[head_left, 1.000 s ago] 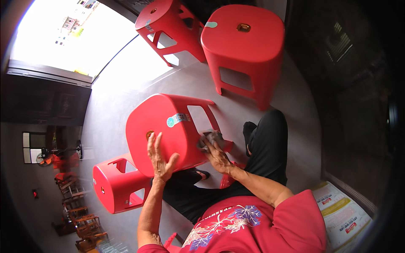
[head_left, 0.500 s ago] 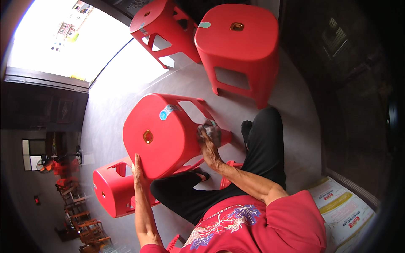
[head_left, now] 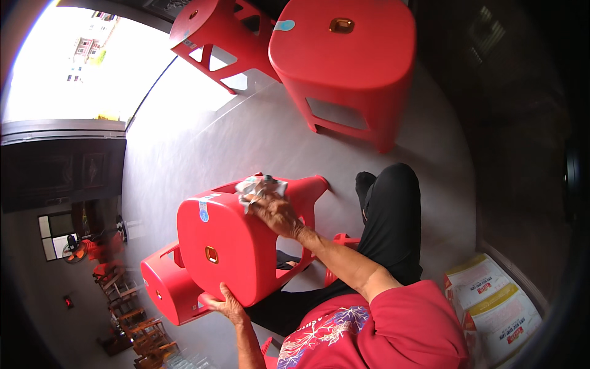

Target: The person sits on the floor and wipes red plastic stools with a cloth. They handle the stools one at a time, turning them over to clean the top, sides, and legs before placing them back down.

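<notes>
A red plastic stool (head_left: 236, 270) lies tipped on its side in front of me, its seat facing left and its legs pointing right. My left hand (head_left: 228, 305) grips the near edge of its seat, thumb against the seat's face. My right hand (head_left: 275, 212) presses a crumpled grey-white cloth (head_left: 261, 186) against the stool's upper side, by the seat's far corner. A blue label (head_left: 204, 212) sticks to the seat, and a gold-rimmed hole marks its middle. Behind it, partly hidden, another red stool (head_left: 165, 292) also lies on its side.
Two red stools stand upright farther off, a large one (head_left: 344, 55) and one (head_left: 200, 24) to its left. White-and-yellow packages (head_left: 491, 301) lie at the right by the dark wall. Wooden chairs (head_left: 138, 329) and a fan (head_left: 75, 249) are at the left. Bright light enters the doorway.
The stool has turned and moved nearer me. My right hand with the cloth has moved left onto its upper side. My left hand has shifted toward me along the seat edge.
</notes>
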The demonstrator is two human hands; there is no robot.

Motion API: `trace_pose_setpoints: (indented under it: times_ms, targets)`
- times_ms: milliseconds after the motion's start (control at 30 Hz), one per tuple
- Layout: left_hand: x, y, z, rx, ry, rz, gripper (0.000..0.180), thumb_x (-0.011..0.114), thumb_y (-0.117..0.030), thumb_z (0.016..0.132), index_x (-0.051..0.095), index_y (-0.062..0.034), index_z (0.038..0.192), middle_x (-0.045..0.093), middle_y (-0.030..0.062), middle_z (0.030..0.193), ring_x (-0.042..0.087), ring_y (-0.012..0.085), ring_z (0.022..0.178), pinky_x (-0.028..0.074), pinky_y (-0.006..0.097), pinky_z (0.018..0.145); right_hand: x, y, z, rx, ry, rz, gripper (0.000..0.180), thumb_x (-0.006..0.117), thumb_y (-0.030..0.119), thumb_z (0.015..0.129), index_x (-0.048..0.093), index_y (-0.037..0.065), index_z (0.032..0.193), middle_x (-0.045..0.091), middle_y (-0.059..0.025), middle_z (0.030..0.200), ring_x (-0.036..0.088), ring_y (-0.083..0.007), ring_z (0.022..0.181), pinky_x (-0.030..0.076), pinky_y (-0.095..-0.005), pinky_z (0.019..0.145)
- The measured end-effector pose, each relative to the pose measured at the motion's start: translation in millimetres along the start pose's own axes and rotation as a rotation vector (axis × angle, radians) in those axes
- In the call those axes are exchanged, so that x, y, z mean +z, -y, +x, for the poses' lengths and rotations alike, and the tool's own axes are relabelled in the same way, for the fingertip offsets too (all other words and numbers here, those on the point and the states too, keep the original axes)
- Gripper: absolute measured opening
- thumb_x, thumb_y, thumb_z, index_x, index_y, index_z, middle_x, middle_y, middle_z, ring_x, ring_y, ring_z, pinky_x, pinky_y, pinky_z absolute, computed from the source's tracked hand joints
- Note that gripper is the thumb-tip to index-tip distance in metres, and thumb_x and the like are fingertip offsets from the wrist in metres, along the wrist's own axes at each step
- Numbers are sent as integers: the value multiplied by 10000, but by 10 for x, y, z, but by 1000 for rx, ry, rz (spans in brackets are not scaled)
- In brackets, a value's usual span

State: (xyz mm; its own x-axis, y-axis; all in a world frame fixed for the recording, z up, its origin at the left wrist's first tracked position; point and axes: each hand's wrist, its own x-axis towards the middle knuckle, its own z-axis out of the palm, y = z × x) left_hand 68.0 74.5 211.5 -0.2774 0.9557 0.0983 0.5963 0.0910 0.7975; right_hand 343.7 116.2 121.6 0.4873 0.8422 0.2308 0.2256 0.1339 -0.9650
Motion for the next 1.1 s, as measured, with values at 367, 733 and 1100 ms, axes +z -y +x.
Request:
trace_pose_setpoints:
  times_ms: [367,733,1100]
  targets:
    - [447,-866,75,731,671,708,878,541,-648,781,350,-78,1421,198,243,1500,194,391,1390,138,532,1070,210,-2293,-29,283,474,-429,370,320,237,986,508,111,1278,605,-182,1163,592,-357,1038,459,-431,910]
    - [486,-845,105,709,647,697,876,558,-685,748,407,-80,1363,250,248,1468,242,409,1359,194,546,1051,156,-2969,-476,1223,-29,84,665,409,561,865,392,178,1408,415,-168,1400,471,-366,1195,432,-500,896]
    - [629,-1047,176,822,671,668,871,614,-596,729,376,-96,1401,229,210,1489,213,383,1378,191,523,1051,665,-3358,-431,1400,-110,-221,555,315,525,877,572,157,1204,594,-134,1228,551,-302,1138,399,-450,955]
